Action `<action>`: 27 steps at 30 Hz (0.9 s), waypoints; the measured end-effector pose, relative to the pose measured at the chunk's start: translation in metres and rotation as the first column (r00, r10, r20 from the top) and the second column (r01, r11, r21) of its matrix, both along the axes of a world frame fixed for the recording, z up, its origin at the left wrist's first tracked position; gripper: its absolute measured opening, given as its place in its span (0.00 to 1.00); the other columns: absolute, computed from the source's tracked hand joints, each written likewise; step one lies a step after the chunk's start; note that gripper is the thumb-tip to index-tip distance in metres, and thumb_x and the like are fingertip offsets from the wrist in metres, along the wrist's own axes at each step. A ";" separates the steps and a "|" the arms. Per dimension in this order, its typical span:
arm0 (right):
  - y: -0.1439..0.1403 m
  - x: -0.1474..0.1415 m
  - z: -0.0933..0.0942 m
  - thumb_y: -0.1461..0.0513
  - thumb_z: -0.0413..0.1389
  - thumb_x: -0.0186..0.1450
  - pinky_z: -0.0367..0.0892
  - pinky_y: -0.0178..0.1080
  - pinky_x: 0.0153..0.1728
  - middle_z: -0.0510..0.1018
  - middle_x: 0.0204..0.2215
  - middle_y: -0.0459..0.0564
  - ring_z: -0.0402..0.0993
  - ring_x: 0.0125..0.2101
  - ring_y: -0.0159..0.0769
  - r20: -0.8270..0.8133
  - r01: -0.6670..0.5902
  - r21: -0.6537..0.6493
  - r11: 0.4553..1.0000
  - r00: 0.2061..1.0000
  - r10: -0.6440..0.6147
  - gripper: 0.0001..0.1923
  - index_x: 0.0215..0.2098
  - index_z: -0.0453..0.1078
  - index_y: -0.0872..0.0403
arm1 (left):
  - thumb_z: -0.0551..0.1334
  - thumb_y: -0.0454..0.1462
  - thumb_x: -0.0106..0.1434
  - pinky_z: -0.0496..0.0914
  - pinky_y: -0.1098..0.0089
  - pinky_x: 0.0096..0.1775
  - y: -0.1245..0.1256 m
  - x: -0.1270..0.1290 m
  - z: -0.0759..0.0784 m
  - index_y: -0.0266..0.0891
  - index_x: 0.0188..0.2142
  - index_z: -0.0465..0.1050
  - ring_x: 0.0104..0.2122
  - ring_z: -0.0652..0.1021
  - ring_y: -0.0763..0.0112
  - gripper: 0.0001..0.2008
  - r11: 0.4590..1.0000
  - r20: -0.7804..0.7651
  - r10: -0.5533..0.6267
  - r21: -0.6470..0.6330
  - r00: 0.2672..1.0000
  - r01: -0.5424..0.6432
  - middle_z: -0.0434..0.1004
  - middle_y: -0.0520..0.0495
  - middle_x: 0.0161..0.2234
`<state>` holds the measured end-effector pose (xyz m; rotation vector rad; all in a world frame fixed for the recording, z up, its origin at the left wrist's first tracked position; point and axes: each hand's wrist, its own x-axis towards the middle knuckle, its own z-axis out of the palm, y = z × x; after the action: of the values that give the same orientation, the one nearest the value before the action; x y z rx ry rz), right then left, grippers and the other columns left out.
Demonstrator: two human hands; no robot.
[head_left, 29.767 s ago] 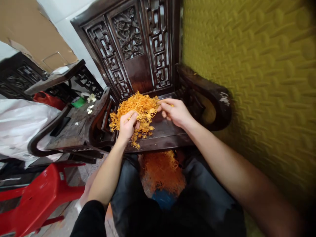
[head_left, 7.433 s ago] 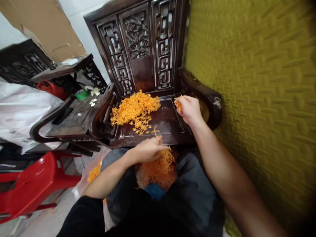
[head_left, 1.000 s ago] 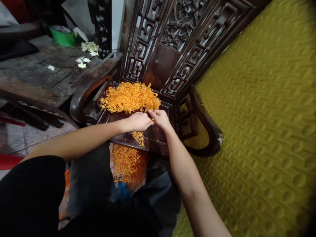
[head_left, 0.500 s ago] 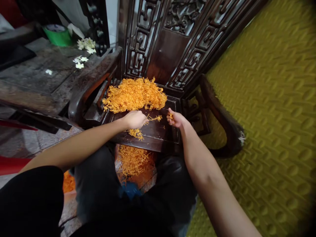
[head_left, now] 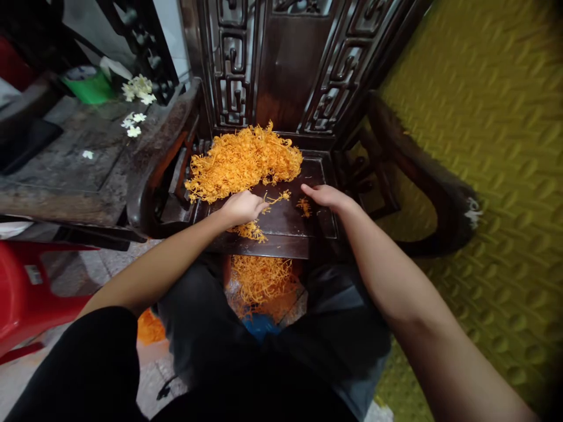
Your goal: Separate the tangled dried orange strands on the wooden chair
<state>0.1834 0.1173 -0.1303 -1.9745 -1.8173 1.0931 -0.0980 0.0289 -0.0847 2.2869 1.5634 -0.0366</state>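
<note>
My left hand (head_left: 243, 207) is closed over the dark wooden seat (head_left: 285, 225). From its fingertips a thin orange branching sprig (head_left: 278, 197) sticks out to the right. My right hand (head_left: 324, 195) is at the seat's right side with its thumb stretched out. Just below and left of it is a small orange clump (head_left: 304, 206), apart from the fingers; whether it lies on the wood or is falling, I cannot tell. A big heap of orange stringy pieces (head_left: 244, 161) covers the back of the seat. A smaller pile (head_left: 250, 230) lies beneath my left hand.
Below the seat, between my legs, are more orange strands (head_left: 263, 278). Carved armrests (head_left: 453, 217) flank the seat. To the left, a wooden table (head_left: 48, 152) bears green tape (head_left: 90, 88) and white flowers (head_left: 137, 89). A red plastic stool (head_left: 26, 281) stands at lower left.
My right hand has let go of the orange clump, which now shows below it. My left hand still holds its sprig. The view has tilted down, bringing more of the red stool into sight.
</note>
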 end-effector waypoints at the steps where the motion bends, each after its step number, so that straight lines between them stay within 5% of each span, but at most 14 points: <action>1: -0.007 -0.008 0.006 0.38 0.56 0.65 0.72 0.48 0.46 0.81 0.40 0.67 0.79 0.45 0.53 -0.011 -0.005 0.052 0.999 1.000 0.006 0.32 0.36 0.76 0.60 | 0.48 0.50 0.72 0.68 0.61 0.41 0.000 0.002 0.001 0.39 0.39 0.82 0.36 0.79 0.58 0.26 1.000 0.015 0.007 0.007 1.000 -0.007 0.82 0.37 0.36; 4: -0.029 -0.042 0.021 0.34 0.45 0.68 0.73 0.41 0.33 0.82 0.35 0.60 0.80 0.32 0.43 -0.273 -0.046 -0.008 0.999 0.961 0.042 0.37 0.44 0.74 0.56 | 0.47 0.50 0.73 0.67 0.60 0.40 -0.001 0.011 0.005 0.39 0.39 0.82 0.35 0.78 0.59 0.27 0.999 0.050 0.038 0.029 0.998 -0.039 0.81 0.37 0.35; 7: -0.036 -0.062 0.028 0.36 0.51 0.66 0.64 0.36 0.21 0.74 0.19 0.50 0.67 0.17 0.32 -0.305 -0.085 0.094 0.992 0.946 0.110 0.33 0.33 0.74 0.57 | 0.47 0.49 0.73 0.66 0.61 0.39 -0.005 0.016 0.009 0.38 0.37 0.81 0.34 0.77 0.59 0.26 0.995 0.076 0.088 0.040 0.993 -0.092 0.80 0.38 0.34; 9: -0.027 -0.054 0.026 0.42 0.56 0.67 0.61 0.35 0.21 0.69 0.16 0.47 0.62 0.15 0.29 -0.226 0.023 0.215 0.976 0.974 0.027 0.27 0.28 0.74 0.57 | 0.49 0.48 0.72 0.65 0.62 0.37 -0.009 0.014 0.011 0.38 0.33 0.79 0.31 0.75 0.62 0.25 0.992 0.115 0.117 0.026 0.986 -0.120 0.78 0.40 0.30; 13: -0.004 -0.005 0.011 0.55 0.54 0.72 0.66 0.37 0.25 0.73 0.21 0.50 0.66 0.18 0.30 -0.130 0.283 0.264 0.922 0.958 -0.257 0.17 0.34 0.78 0.59 | 0.52 0.48 0.70 0.62 0.68 0.32 -0.016 0.002 0.011 0.37 0.23 0.73 0.24 0.69 0.70 0.24 0.980 0.353 0.198 -0.108 0.914 -0.170 0.69 0.49 0.20; 17: -0.003 0.014 -0.007 0.62 0.62 0.65 0.73 0.41 0.36 0.80 0.31 0.53 0.74 0.27 0.35 -0.025 -0.053 0.183 0.982 0.998 0.059 0.07 0.40 0.81 0.57 | 0.52 0.51 0.68 0.59 0.70 0.27 -0.017 -0.004 0.006 0.37 0.27 0.76 0.20 0.64 0.73 0.24 0.934 0.531 0.351 -0.258 0.771 -0.248 0.62 0.53 0.18; 21: -0.022 -0.017 -0.003 0.62 0.67 0.61 0.68 0.44 0.53 0.80 0.43 0.58 0.76 0.45 0.44 0.011 -0.178 0.329 0.927 0.983 0.185 0.06 0.35 0.82 0.57 | 0.53 0.52 0.69 0.60 0.71 0.26 -0.013 0.005 0.000 0.38 0.24 0.70 0.19 0.63 0.75 0.24 0.924 0.602 0.374 -0.305 0.706 -0.229 0.62 0.54 0.18; 23: -0.036 -0.037 0.010 0.56 0.62 0.67 0.69 0.43 0.50 0.80 0.41 0.59 0.76 0.44 0.43 -0.053 -0.221 0.385 0.896 0.964 0.261 0.13 0.33 0.80 0.57 | 0.52 0.53 0.70 0.60 0.71 0.26 -0.012 0.012 -0.001 0.40 0.22 0.63 0.19 0.62 0.75 0.26 0.924 0.620 0.372 -0.319 0.691 -0.211 0.61 0.54 0.17; 27: -0.064 -0.064 0.042 0.51 0.53 0.72 0.69 0.37 0.31 0.80 0.25 0.50 0.76 0.26 0.35 -0.408 -0.355 0.203 0.913 0.817 0.408 0.18 0.37 0.78 0.55 | 0.51 0.53 0.71 0.62 0.70 0.28 -0.009 0.027 0.000 0.40 0.22 0.63 0.21 0.65 0.73 0.26 0.944 0.594 0.330 -0.232 0.734 -0.236 0.65 0.53 0.19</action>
<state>0.1192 0.0529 -0.0882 -1.1784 -1.9953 1.3747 -0.0710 0.0200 -0.0843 1.6586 1.4488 0.6177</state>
